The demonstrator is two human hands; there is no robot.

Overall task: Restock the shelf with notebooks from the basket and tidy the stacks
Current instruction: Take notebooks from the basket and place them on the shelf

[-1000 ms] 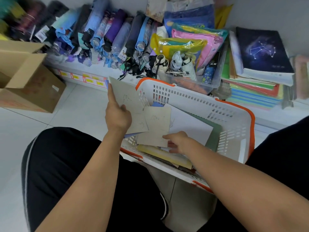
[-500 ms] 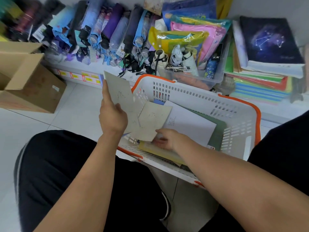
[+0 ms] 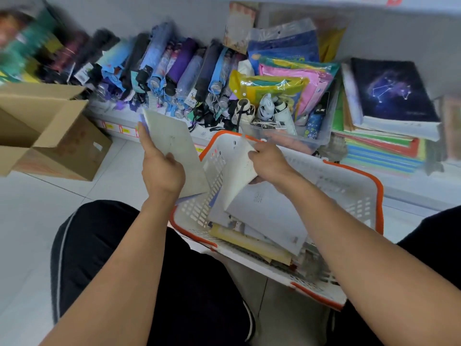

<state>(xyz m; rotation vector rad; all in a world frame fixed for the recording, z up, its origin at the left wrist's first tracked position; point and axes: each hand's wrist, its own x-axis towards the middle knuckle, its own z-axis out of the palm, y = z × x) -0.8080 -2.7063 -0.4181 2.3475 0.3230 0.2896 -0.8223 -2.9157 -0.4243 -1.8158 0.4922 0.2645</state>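
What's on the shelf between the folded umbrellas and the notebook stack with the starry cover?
Head view: a clear bin of bright plastic packets.

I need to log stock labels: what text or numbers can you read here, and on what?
None can be read.
Yellow price tags on the shelf edge: blurred.
Black tag in the clear bin: white characters, unreadable.
Constellation notebook: cover print too small.

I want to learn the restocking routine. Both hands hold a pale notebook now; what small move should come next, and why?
Probably bring the right hand across to lay its pale notebook against the notebook that the left hand holds. Both are lifted above the basket and look alike, so joining them frees a hand.
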